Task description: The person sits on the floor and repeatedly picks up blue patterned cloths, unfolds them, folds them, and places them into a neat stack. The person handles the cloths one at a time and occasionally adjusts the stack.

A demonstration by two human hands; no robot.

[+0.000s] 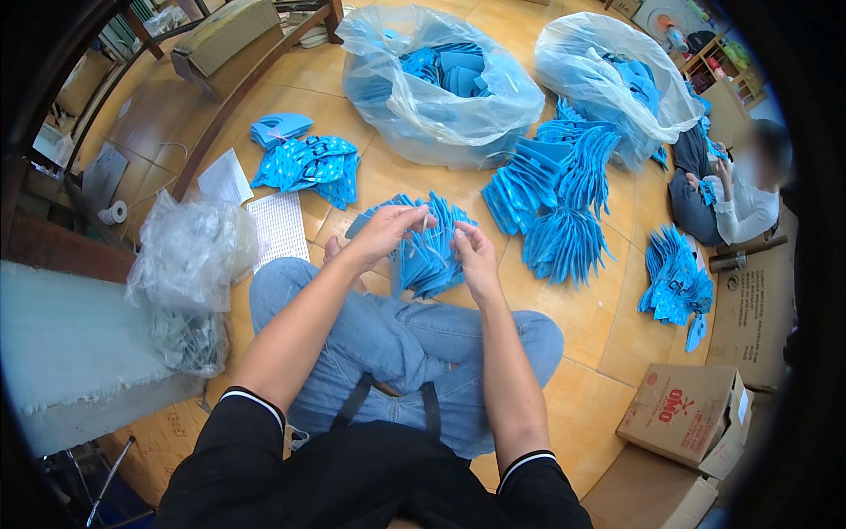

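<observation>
I sit cross-legged on a tiled floor in blue jeans. My left hand [385, 229] and my right hand [472, 251] are raised together over a fanned pile of blue flat pieces [428, 256] lying in front of my knees. Both hands pinch a thin white string [429, 222] stretched between the fingertips, just above the pile. The fingers of each hand are closed on it. A white perforated sheet [280, 227] lies to the left of the pile, near my left knee.
Two large clear plastic bags [441, 97] [608, 75] of blue pieces stand at the back. More blue stacks [564, 189] [674, 282] [308, 163] lie on the floor. Another person [731, 189] sits at right. A crumpled plastic bag [189, 264] is at left, cardboard boxes [687, 410] at lower right.
</observation>
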